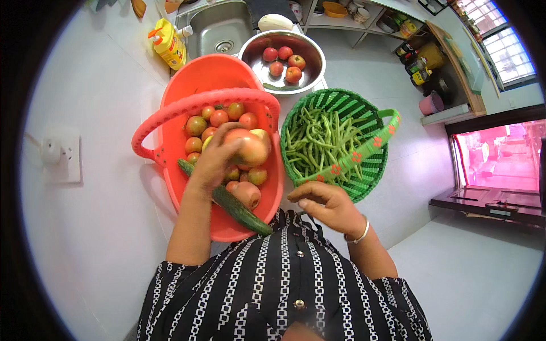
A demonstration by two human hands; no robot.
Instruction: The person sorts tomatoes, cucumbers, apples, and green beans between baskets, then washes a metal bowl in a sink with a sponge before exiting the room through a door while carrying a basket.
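My left hand (219, 150) is over a red plastic basket (196, 71) with a tall arched handle, its fingers closed around a large round pink-and-yellow fruit (248, 148), slightly blurred. Under it lie several red and green tomatoes (196, 126). A pomegranate (246, 195) sits toward the near end, beside a long dark green cucumber (242, 211) that slants across the basket to its near rim. My right hand (323, 204), a bangle on its wrist, hangs empty with fingers loosely apart, by the near rim of a green woven basket (369, 176) of green beans (321, 142).
Behind the baskets, a steel bowl (318, 51) holds several tomatoes and a green cucumber. A sink (199, 28), a yellow bottle (169, 45) and a pale melon (275, 23) are farther back. Shelves (341, 23) and bottles (418, 68) stand at the right.
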